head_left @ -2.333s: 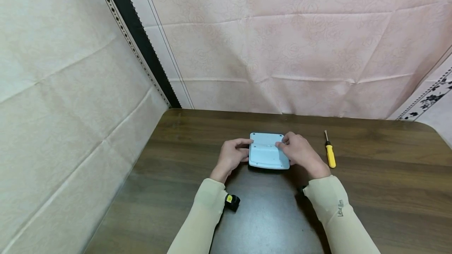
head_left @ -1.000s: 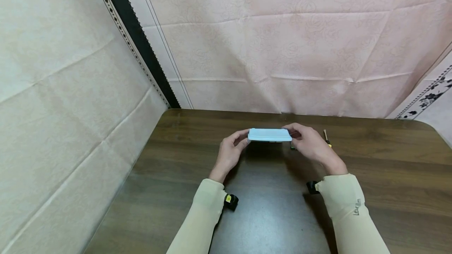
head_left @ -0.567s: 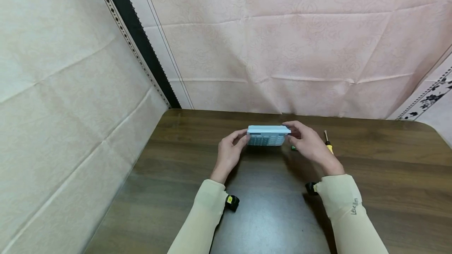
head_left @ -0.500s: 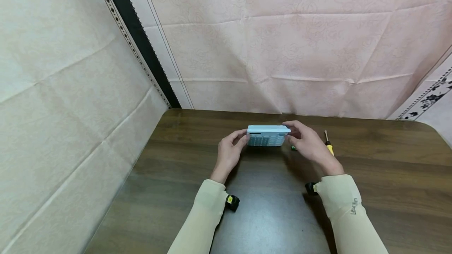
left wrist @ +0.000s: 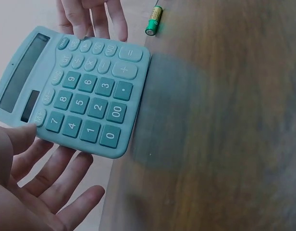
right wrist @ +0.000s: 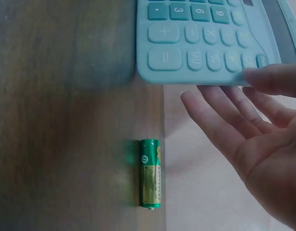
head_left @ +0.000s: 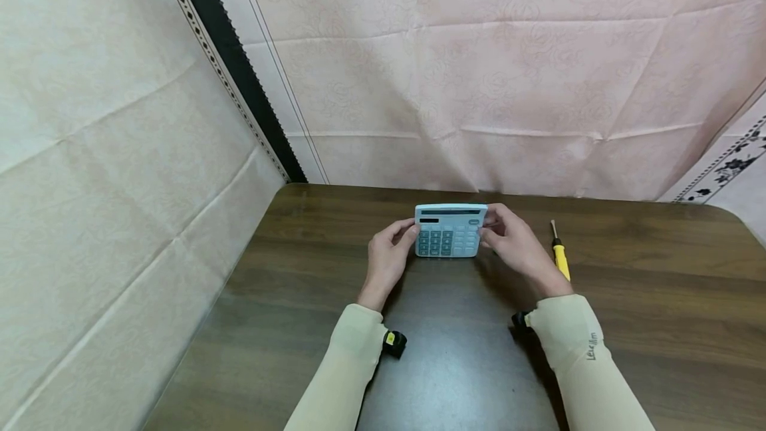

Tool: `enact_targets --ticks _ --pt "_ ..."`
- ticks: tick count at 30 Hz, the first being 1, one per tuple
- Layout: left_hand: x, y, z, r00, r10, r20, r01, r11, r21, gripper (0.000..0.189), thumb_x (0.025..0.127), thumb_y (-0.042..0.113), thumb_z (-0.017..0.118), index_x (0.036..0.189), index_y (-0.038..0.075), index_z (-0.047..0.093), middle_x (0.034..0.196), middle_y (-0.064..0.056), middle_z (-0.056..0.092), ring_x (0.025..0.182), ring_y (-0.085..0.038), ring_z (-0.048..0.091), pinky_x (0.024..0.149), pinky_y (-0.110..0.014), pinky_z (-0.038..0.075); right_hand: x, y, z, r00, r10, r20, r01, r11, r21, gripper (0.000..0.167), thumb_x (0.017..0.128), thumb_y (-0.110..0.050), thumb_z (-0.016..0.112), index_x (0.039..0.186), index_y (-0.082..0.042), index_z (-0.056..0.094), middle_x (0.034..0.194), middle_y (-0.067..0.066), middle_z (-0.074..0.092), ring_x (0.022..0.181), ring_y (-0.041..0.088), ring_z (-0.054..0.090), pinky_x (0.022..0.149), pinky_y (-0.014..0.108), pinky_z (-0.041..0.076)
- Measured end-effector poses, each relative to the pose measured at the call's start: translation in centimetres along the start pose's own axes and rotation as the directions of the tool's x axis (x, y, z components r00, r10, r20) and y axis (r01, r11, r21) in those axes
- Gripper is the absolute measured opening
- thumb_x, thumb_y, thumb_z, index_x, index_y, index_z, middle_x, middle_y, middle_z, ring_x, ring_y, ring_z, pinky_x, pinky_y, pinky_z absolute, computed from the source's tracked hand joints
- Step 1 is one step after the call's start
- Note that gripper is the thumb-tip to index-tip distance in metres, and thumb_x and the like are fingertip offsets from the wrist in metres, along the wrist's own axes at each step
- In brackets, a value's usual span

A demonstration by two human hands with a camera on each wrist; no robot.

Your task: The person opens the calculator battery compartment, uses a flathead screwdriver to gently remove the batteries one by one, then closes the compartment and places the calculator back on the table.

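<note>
A light blue calculator (head_left: pixel 451 235) is held up above the table with its keys and display facing the head camera. My left hand (head_left: pixel 385 259) grips its left edge, thumb on the front beside the M+ key and fingers behind, as the left wrist view shows. On the opposite edge my right hand (head_left: pixel 519 248) pinches it, the thumb (right wrist: pixel 273 78) near the top corner keys and the other fingers behind. A green and gold battery (right wrist: pixel 151 174) lies on the table beyond the right edge of the calculator; the right hand hides it in the head view. The calculator's back is hidden.
A screwdriver (head_left: pixel 560 255) with a yellow handle lies to the right of my right hand. The dark wooden table (head_left: pixel 287 324) ends at a back edge close behind the calculator. Pale patterned cloth (head_left: pixel 503 85) hangs behind the table, with more at the left.
The calculator, earlier seen from its back with both hands on it, has been lifted and turned over. Its front has since tilted further toward the head camera, showing all the keys and the display.
</note>
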State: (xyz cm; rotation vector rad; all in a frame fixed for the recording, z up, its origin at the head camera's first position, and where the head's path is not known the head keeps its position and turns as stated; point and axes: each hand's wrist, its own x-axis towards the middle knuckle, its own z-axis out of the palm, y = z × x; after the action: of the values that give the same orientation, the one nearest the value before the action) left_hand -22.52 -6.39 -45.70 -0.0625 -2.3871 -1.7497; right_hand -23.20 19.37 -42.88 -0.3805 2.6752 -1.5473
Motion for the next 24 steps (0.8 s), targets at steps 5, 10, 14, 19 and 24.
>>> enact_targets --ticks 5,10,14,19,24 --pt "0.0 -0.1 0.0 1.000 -0.003 0.000 0.003 1.000 -0.006 0.026 0.106 0.026 0.069 0.127 0.015 0.079 0.114 0.001 0.078 0.101 -0.015 0.070 0.091 -0.039 0.057 0.2 0.2 0.5 0.999 0.035 0.006 -0.035 0.997 0.073 0.040 0.109 0.000 0.054 0.148 0.002 0.044 0.130 0.025 0.059 0.112 0.038 0.064 0.090 0.049 0.061" --pt "0.0 -0.2 0.1 1.000 -0.010 0.005 0.010 1.000 -0.005 0.026 0.105 0.018 0.068 0.128 0.015 0.079 0.114 0.001 0.077 0.098 -0.014 0.067 0.088 -0.036 0.057 0.3 0.2 0.8 0.999 0.048 0.015 -0.049 0.994 0.094 0.045 0.109 0.001 0.053 0.152 0.001 0.038 0.132 0.027 0.058 0.114 0.039 0.064 0.088 0.050 0.062" --pt "0.0 -0.3 0.2 1.000 -0.024 0.020 0.024 0.999 -0.033 0.029 0.104 0.011 0.067 0.130 0.015 0.078 0.110 -0.002 0.077 0.093 -0.015 0.069 0.080 -0.034 0.060 0.2 0.1 0.9 0.998 0.063 0.020 -0.064 0.994 0.086 0.047 0.109 0.000 0.054 0.153 0.001 0.036 0.134 0.027 0.057 0.117 0.040 0.063 0.089 0.051 0.062" --pt "0.0 -0.4 0.2 0.999 -0.029 0.032 0.031 0.998 -0.053 0.033 0.102 0.006 0.067 0.133 0.015 0.076 0.111 -0.004 0.077 0.093 -0.015 0.073 0.077 -0.035 0.063 0.2 0.1 1.1 0.997 0.072 0.028 -0.074 0.994 0.074 0.049 0.109 -0.001 0.055 0.154 0.001 0.035 0.135 0.028 0.058 0.115 0.040 0.063 0.088 0.051 0.062" --pt "0.0 -0.5 0.2 0.999 -0.014 0.035 0.015 1.000 -0.020 0.043 0.097 0.001 0.067 0.137 0.015 0.073 0.115 -0.005 0.077 0.091 -0.015 0.074 0.074 -0.030 0.060 0.2 0.0 1.2 0.995 0.089 0.048 -0.092 0.994 0.060 0.050 0.109 -0.001 0.056 0.155 0.001 0.036 0.134 0.029 0.057 0.114 0.041 0.063 0.084 0.048 0.064"
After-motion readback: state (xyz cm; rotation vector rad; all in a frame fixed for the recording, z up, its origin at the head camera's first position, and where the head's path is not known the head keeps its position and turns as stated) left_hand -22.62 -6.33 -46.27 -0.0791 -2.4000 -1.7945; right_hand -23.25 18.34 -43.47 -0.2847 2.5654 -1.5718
